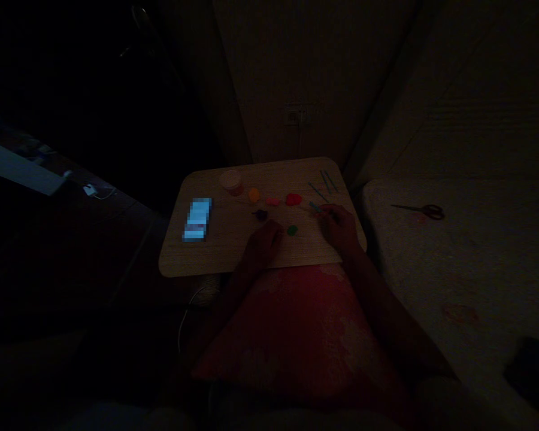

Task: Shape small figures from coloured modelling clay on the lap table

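Observation:
The scene is very dark. My right hand (340, 227), at the right side of a small wooden table (224, 254), is closed around a short bluish stick (315, 207) that points up and left. My left hand (264, 242) rests near the table's front edge with its fingers curled in; whether anything is in them is hidden. Between my hands lies a flat green lump (292, 230), like modelling clay. Beyond it are a red lump (293, 199), a pink one (272, 202) and an orange one (254, 195). A dark purple lump (261, 214) sits just past my left hand.
Several thin sticks (318, 192) lie at the table's back right. A pinkish tub (232, 182) stands at the back left, near a lit phone (197, 219). Scissors (424, 210) lie on a pale surface to the right. A wall socket (295, 115) is behind the table.

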`<state>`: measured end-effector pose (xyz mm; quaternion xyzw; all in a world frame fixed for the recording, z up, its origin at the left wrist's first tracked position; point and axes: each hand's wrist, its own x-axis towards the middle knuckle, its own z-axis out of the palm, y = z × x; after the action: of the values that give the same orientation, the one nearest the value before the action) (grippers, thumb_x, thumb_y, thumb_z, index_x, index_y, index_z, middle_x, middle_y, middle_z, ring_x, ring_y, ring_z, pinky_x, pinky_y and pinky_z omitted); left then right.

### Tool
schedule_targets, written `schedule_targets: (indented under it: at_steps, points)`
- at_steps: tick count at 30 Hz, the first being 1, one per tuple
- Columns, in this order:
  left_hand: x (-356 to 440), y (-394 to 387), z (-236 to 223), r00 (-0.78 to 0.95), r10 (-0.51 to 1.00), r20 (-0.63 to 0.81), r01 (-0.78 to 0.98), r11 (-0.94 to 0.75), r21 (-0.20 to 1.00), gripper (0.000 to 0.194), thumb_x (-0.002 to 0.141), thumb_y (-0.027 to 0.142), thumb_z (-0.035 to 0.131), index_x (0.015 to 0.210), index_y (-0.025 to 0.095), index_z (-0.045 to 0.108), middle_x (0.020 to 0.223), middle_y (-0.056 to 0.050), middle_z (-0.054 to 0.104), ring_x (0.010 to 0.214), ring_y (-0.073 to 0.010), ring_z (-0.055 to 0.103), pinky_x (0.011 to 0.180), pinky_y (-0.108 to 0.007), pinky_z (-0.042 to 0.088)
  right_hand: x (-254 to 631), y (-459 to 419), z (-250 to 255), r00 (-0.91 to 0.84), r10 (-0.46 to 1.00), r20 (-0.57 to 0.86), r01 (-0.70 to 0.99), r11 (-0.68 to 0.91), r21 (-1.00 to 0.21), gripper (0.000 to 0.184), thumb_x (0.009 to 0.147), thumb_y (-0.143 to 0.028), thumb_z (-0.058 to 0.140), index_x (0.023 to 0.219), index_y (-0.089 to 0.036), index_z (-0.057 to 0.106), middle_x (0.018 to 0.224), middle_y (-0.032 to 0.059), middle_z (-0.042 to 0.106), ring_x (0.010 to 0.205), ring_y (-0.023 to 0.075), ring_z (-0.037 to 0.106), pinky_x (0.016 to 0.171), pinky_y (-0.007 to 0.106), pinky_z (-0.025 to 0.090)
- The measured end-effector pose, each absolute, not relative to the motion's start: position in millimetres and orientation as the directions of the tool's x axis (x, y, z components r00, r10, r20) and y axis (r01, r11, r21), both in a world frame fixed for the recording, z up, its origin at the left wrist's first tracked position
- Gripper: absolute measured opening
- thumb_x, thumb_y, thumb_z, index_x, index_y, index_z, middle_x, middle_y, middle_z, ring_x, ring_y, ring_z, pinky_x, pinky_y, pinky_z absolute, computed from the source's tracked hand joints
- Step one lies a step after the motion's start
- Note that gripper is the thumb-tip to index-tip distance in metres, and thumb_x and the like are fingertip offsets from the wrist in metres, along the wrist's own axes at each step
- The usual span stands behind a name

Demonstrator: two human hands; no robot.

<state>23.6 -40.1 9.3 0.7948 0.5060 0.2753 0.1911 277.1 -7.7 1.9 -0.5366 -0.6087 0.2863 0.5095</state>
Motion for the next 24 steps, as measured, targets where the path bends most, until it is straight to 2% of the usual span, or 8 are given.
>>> schedule_targets:
  at_steps: [4,7,11,13,18,24]
  points:
    - [23.5,-38.4,5.2,0.31,0.909,0.278,0.699,-0.416,0.582,0.021,0.105,0.025,0.042,0.105,0.02,0.063,0.109,-0.008,0.066,0.102,-0.0212,0.062,0.097,-0.036,0.051,268.7,-2.6,-8.3,0.151,0.973,0.176,0.046,0.171,-0.984,0.028,0.082,-0.045,0.07,0.097,-0.024,0.058,0.097,0.0082,0.075,0.087,0.0235,0.071,0.08,0.039,0.058]
    - [21.9,-36.7,2.1,0.335,0.892,0.303,0.693,-0.451,0.563,0.022,0.104,0.02,0.042,0.108,0.019,0.064,0.113,-0.009,0.064,0.106,-0.022,0.061,0.103,-0.038,0.051,254.2,-1.7,-13.1,0.102,0.988,0.118,-0.02,0.121,-0.992,0.042,0.077,-0.049,0.074,0.104,-0.026,0.053,0.096,0.0059,0.072,0.076,0.02,0.068,0.068,0.035,0.057]
    - [19.1,-35.5,-0.4,0.361,0.881,0.306,0.697,-0.473,0.539,0.028,0.099,0.011,0.043,0.112,0.019,0.066,0.116,-0.01,0.064,0.112,-0.024,0.06,0.106,-0.039,0.05,236.7,-1.8,-10.7,0.049,0.988,0.146,0.089,0.141,-0.986,0.066,0.077,-0.044,0.074,0.135,-0.026,0.048,0.086,0.0006,0.064,0.071,0.0191,0.065,0.066,0.033,0.057]
    - [18.4,-35.5,-0.2,0.372,0.882,0.289,0.703,-0.471,0.533,0.032,0.096,0.009,0.045,0.116,0.019,0.068,0.119,-0.011,0.063,0.113,-0.0247,0.061,0.106,-0.039,0.05,231.7,-1.1,-7.8,0.046,0.987,0.152,0.146,0.144,-0.979,0.068,0.079,-0.039,0.07,0.141,-0.025,0.047,0.083,-0.0001,0.063,0.069,0.019,0.064,0.064,0.033,0.056]
    - [18.9,-36.1,3.6,0.423,0.873,0.241,0.703,-0.484,0.521,0.047,0.092,0.005,0.046,0.126,0.022,0.073,0.114,-0.01,0.061,0.102,-0.0235,0.063,0.095,-0.037,0.055,226.0,-0.2,-3.8,0.096,0.978,0.185,0.343,0.142,-0.929,0.043,0.077,-0.031,0.066,0.118,-0.021,0.061,0.079,0.0006,0.064,0.071,0.019,0.062,0.065,0.031,0.05]
    - [19.9,-36.9,6.4,0.438,0.861,0.259,0.707,-0.508,0.493,0.051,0.092,0.005,0.048,0.133,0.022,0.072,0.11,-0.01,0.06,0.102,-0.0225,0.061,0.095,-0.036,0.055,225.6,-4.9,-2.0,0.142,0.967,0.209,0.481,0.117,-0.869,0.043,0.078,-0.032,0.065,0.119,-0.019,0.064,0.078,0.0022,0.066,0.067,0.0191,0.058,0.063,0.032,0.044]
